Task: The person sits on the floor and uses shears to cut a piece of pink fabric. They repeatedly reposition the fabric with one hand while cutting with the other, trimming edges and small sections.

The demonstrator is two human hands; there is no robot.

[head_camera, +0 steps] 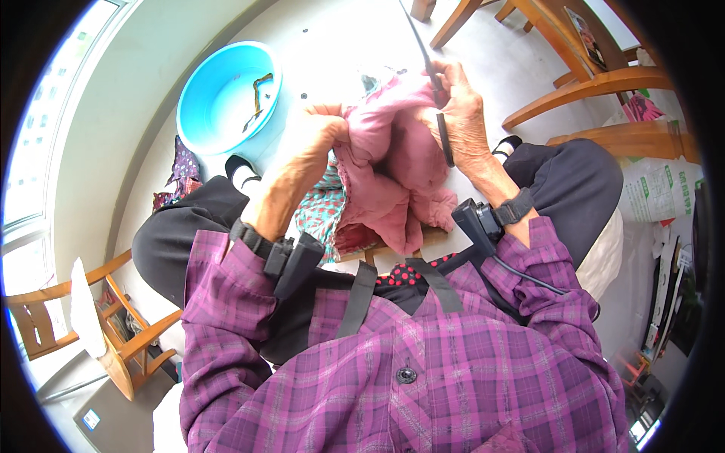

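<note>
A pink padded cloth piece [376, 187] hangs between my hands, with a checked teal, white and red fabric [323, 204] along its left side. My left hand [306, 147] pinches the upper left edge of the pink cloth between thumb and fingers. In my right hand [464, 113] is a pair of dark scissors [445, 139]; a handle loop shows below the palm and a long thin blade points away from me. The right thumb and fingers also touch the cloth's upper right part. Folds hide much of the fabric's underside.
A light blue basin [209, 102] stands on the floor at the upper left, a brown strip [257, 93] inside it. Patterned cloth scraps [181, 170] lie below it. Wooden chairs [583, 90] stand at the right, another wooden chair [130, 340] at the lower left.
</note>
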